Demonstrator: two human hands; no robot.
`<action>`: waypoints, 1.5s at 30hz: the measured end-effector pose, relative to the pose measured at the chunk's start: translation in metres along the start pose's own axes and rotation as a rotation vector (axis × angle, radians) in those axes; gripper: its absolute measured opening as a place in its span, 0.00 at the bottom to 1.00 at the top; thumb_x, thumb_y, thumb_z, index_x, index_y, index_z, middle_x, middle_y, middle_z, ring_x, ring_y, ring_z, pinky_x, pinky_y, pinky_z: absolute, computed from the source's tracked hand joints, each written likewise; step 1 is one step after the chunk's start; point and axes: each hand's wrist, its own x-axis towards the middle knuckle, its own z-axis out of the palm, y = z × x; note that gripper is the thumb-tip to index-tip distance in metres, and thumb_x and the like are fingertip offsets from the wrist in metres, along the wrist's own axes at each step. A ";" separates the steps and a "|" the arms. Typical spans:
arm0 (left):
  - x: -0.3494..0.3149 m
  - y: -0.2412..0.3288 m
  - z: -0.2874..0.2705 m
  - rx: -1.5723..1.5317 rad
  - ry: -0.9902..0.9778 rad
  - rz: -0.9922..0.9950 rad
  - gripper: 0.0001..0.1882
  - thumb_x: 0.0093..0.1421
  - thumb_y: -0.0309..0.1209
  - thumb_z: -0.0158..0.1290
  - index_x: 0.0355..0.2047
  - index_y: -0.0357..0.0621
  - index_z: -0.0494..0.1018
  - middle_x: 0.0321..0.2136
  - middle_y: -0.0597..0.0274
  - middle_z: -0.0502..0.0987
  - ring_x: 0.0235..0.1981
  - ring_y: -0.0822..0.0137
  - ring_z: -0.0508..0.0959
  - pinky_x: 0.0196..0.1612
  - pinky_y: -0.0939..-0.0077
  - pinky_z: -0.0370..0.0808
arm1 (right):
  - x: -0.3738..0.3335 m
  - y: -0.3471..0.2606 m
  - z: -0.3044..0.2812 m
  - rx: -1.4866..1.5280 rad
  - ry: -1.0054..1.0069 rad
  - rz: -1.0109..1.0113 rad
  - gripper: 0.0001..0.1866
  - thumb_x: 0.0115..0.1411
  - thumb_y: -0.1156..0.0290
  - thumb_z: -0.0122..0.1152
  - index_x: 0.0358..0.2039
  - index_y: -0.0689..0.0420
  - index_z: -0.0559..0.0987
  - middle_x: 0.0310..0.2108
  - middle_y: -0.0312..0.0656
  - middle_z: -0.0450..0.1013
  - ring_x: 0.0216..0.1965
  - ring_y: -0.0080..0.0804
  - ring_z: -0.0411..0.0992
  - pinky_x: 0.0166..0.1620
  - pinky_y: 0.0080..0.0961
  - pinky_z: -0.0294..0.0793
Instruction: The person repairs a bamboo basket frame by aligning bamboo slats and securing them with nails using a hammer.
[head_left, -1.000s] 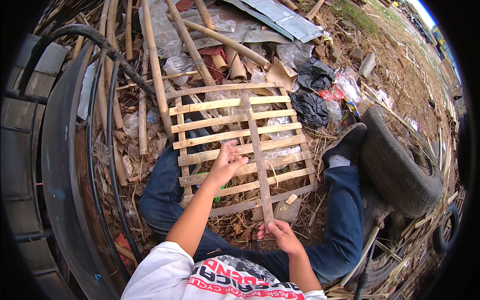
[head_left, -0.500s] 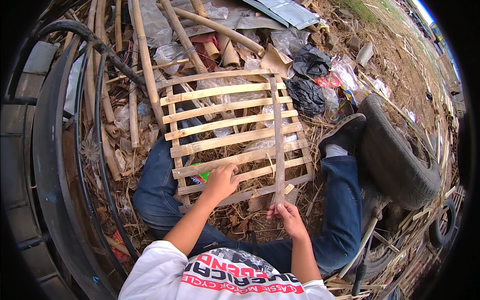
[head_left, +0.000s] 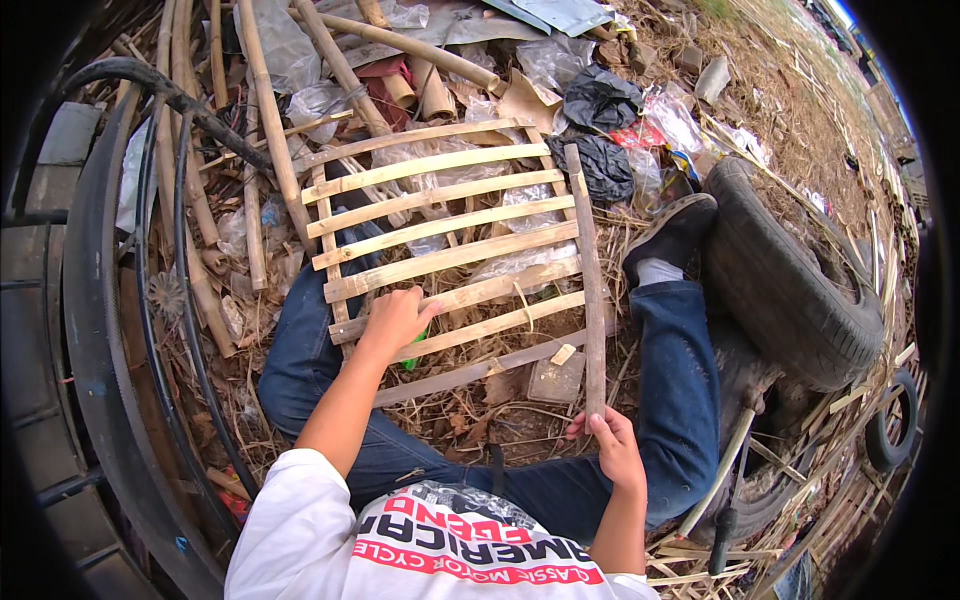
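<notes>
A lattice of pale bamboo slats lies across my lap, above the ground between my legs. My left hand is closed around one of its lower slats, near the left side. In my right hand, thumb and fingers pinch the bottom end of a greyish bamboo strip. That strip stands lengthwise at the right ends of the slats, covering much of the side piece there. A small block rests on the ground below the lattice, with a short bamboo piece above it.
Old tyres lie to the right, beside my shoe. Bamboo poles and plastic bags are piled at the far side. A black curved metal frame stands at the left. A dark-handled tool is at lower right.
My right hand has shifted the greyish strip rightward, from across the slats to their right ends. My left hand has moved up and left along the lattice. The view has shifted slightly.
</notes>
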 end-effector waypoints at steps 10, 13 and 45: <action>0.013 -0.016 0.021 -0.111 0.190 0.063 0.26 0.63 0.48 0.50 0.19 0.37 0.76 0.17 0.42 0.75 0.23 0.41 0.77 0.31 0.53 0.74 | -0.056 -0.005 -0.024 0.006 0.092 -0.037 0.15 0.67 0.64 0.50 0.36 0.65 0.76 0.30 0.44 0.77 0.33 0.30 0.76 0.42 0.26 0.71; 0.016 -0.014 0.013 -0.084 0.197 0.078 0.26 0.64 0.47 0.49 0.19 0.37 0.76 0.18 0.41 0.75 0.23 0.41 0.77 0.31 0.52 0.74 | -0.065 -0.002 -0.028 0.009 0.130 -0.040 0.15 0.67 0.64 0.51 0.36 0.64 0.76 0.30 0.44 0.77 0.33 0.30 0.76 0.41 0.26 0.71; 0.046 -0.059 -0.085 -0.154 0.140 0.119 0.29 0.63 0.47 0.52 0.18 0.29 0.72 0.13 0.39 0.65 0.15 0.48 0.65 0.24 0.60 0.66 | -0.018 0.040 0.004 0.154 0.125 0.032 0.15 0.70 0.63 0.46 0.35 0.62 0.74 0.27 0.38 0.72 0.31 0.28 0.73 0.39 0.26 0.74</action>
